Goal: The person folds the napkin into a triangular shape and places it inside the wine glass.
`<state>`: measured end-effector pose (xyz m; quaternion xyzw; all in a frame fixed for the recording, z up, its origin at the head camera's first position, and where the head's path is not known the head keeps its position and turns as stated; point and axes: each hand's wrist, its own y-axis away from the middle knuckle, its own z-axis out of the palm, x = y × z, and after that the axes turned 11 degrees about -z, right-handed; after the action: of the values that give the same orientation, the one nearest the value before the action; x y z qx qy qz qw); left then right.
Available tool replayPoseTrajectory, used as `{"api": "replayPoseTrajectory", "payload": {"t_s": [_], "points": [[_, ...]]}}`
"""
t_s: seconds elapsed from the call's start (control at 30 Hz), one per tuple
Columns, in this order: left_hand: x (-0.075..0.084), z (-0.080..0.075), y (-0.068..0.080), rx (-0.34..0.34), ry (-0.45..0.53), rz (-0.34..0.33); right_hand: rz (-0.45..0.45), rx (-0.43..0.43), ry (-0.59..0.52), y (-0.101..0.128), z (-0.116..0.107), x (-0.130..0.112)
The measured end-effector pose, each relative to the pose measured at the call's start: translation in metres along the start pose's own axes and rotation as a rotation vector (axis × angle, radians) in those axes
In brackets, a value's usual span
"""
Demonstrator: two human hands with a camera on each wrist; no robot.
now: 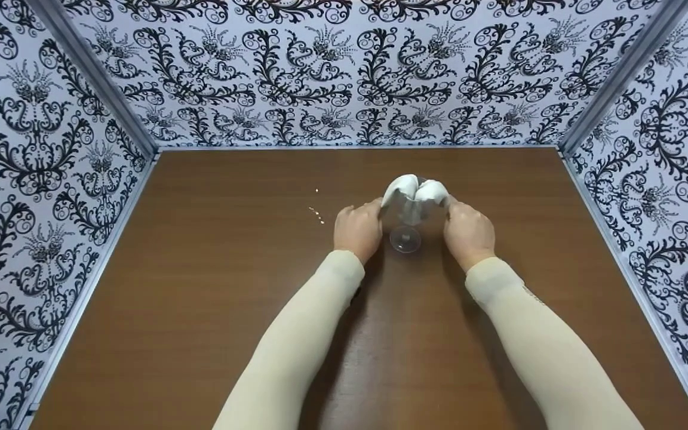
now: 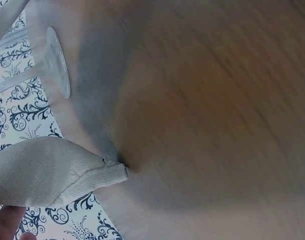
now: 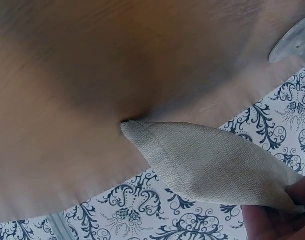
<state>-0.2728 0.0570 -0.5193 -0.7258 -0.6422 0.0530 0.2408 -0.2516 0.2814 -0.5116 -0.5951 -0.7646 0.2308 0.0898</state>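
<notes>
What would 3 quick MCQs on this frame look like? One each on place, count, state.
1. Where does the stemmed glass stand?
A. between the two hands
B. at the table's left edge
C. against the back wall

2. How many loops of the white napkin arch out of the glass?
A. one
B. two
C. four

3. What is each hand doing?
A. lying flat on the table
B. holding a napkin end
C. gripping the glass foot

Answers:
1. A: the head view shows the glass between the left hand and the right hand, mid-table.
2. B: two white loops meet above the bowl.
3. B: each wrist view shows fingers pinching a folded napkin end.
</notes>
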Motion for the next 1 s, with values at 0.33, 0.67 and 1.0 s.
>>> {"api": "replayPoseTrajectory", "payload": {"t_s": [0.33, 0.67, 1.0], "points": [[0.003, 0.002, 0.000, -0.047, 0.076, -0.028, 0.092, -0.022, -0.140, 0.006, 0.006, 0.001], [0.002, 0.009, 0.000, -0.133, 0.129, -0.065, 0.140, -0.137, -0.196, 0.009, 0.008, -0.002], [0.004, 0.010, 0.003, -0.244, 0.126, -0.103, 0.148, -0.238, -0.194, 0.013, 0.015, -0.007]]}}
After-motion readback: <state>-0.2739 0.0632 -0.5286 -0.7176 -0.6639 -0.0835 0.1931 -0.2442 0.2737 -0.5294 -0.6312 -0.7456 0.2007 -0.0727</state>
